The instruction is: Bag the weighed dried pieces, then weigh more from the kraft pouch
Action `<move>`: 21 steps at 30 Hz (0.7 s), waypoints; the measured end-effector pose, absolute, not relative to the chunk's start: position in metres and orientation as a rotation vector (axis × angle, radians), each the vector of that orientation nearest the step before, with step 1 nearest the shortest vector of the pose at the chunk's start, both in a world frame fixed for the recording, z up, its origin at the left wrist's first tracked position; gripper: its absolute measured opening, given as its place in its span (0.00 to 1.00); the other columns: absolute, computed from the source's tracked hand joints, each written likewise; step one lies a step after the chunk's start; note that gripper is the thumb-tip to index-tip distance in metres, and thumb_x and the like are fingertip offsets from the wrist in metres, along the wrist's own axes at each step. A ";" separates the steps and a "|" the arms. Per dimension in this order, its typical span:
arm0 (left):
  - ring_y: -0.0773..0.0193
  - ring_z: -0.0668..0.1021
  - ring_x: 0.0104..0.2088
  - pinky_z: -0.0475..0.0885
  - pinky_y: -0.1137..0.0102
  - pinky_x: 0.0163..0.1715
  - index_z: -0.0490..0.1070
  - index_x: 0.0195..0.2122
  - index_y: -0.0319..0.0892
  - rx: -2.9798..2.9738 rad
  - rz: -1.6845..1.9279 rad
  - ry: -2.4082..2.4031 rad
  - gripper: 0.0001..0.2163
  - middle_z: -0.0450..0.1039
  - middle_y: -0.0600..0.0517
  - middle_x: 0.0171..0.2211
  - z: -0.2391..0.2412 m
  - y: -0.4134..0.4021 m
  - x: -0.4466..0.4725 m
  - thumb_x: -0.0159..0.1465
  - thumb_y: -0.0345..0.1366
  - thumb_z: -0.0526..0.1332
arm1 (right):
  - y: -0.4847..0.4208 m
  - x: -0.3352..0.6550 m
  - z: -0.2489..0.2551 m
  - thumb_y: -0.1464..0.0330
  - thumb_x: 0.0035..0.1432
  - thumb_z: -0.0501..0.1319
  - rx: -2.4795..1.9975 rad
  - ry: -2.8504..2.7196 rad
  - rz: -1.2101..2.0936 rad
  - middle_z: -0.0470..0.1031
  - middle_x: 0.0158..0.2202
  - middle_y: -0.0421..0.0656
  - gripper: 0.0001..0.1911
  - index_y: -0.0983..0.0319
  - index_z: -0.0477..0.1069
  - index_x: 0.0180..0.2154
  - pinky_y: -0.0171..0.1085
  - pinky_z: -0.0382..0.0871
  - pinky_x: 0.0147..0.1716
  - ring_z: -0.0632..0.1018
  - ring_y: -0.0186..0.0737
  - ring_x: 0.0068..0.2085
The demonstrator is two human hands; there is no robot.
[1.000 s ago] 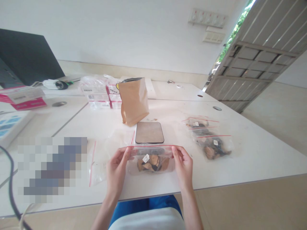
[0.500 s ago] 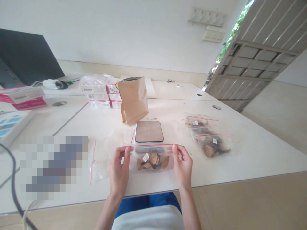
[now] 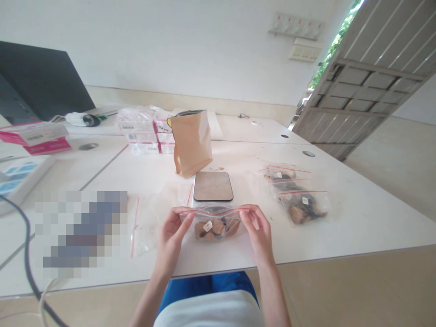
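A clear zip bag (image 3: 218, 229) with a red zip line holds brown dried pieces and a small white packet (image 3: 207, 225). My left hand (image 3: 175, 227) pinches its top edge near the left end, thumb in front. At the right end, my right hand (image 3: 255, 225) pinches the same edge. The bag's mouth bows between them, the two lips slightly apart in the middle. Just beyond the bag lies a flat scale (image 3: 213, 186) with a metal top. Left of my left hand are flat clear zip bags (image 3: 146, 227) with red lines.
Several filled zip bags (image 3: 303, 209) lie at the right. A brown paper bag (image 3: 192, 143) stands behind the scale, beside plastic-wrapped boxes (image 3: 141, 131). A monitor (image 3: 41, 81), pink-and-white boxes (image 3: 44, 136) and a dark cable (image 3: 27, 259) are on the left. The table's front edge (image 3: 323, 258) runs close to me.
My hands have come closer together, and the zip bag's top edge, straight and taut before, now sags and parts slightly. My right hand has shifted a little left.
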State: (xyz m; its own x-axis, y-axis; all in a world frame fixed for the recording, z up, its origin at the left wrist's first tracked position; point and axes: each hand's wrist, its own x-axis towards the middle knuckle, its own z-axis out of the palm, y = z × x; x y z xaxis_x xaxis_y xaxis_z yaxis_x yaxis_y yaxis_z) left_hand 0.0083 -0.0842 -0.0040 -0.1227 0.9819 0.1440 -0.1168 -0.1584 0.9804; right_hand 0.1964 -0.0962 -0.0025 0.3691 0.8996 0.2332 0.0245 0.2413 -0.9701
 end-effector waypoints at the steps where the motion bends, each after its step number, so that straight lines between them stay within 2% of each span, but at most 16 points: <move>1: 0.63 0.75 0.38 0.69 0.72 0.40 0.71 0.33 0.41 1.143 1.460 1.114 0.11 0.74 0.51 0.33 -0.005 -0.084 0.007 0.57 0.44 0.64 | -0.097 0.197 -0.002 0.58 0.51 0.64 -1.167 -1.019 0.765 0.76 0.32 0.43 0.12 0.61 0.71 0.31 0.38 0.71 0.39 0.76 0.40 0.36; 4: 0.64 0.75 0.36 0.68 0.74 0.37 0.71 0.32 0.41 1.064 1.493 1.109 0.12 0.74 0.52 0.31 -0.007 -0.083 0.003 0.55 0.43 0.66 | -0.098 0.197 0.001 0.59 0.50 0.65 -1.161 -0.996 0.770 0.76 0.31 0.42 0.12 0.61 0.72 0.30 0.38 0.70 0.39 0.76 0.40 0.36; 8: 0.64 0.76 0.37 0.68 0.74 0.37 0.72 0.33 0.40 1.062 1.502 1.145 0.12 0.76 0.51 0.32 -0.005 -0.084 0.002 0.55 0.44 0.66 | -0.098 0.196 -0.002 0.58 0.51 0.65 -1.145 -1.006 0.877 0.78 0.32 0.43 0.13 0.61 0.72 0.31 0.40 0.69 0.43 0.77 0.42 0.39; 11: 0.60 0.77 0.39 0.69 0.72 0.39 0.73 0.34 0.39 1.119 1.440 1.171 0.15 0.77 0.48 0.34 -0.003 -0.085 0.003 0.56 0.48 0.64 | -0.098 0.192 -0.006 0.56 0.55 0.61 -1.097 -1.027 0.971 0.79 0.36 0.44 0.14 0.60 0.70 0.35 0.41 0.69 0.44 0.78 0.43 0.41; 14: 0.59 0.78 0.39 0.70 0.71 0.38 0.75 0.35 0.39 1.139 1.411 1.204 0.17 0.79 0.46 0.36 -0.002 -0.085 0.005 0.55 0.50 0.64 | -0.098 0.187 -0.006 0.56 0.55 0.61 -1.097 -1.044 0.984 0.80 0.38 0.44 0.15 0.59 0.70 0.39 0.42 0.69 0.44 0.78 0.44 0.42; 21: 0.58 0.78 0.38 0.71 0.69 0.39 0.76 0.34 0.39 1.179 1.372 1.262 0.17 0.79 0.47 0.34 0.000 -0.085 0.006 0.55 0.50 0.64 | -0.098 0.185 -0.001 0.58 0.53 0.64 -1.187 -1.049 0.850 0.80 0.34 0.45 0.13 0.61 0.75 0.32 0.40 0.70 0.41 0.79 0.43 0.38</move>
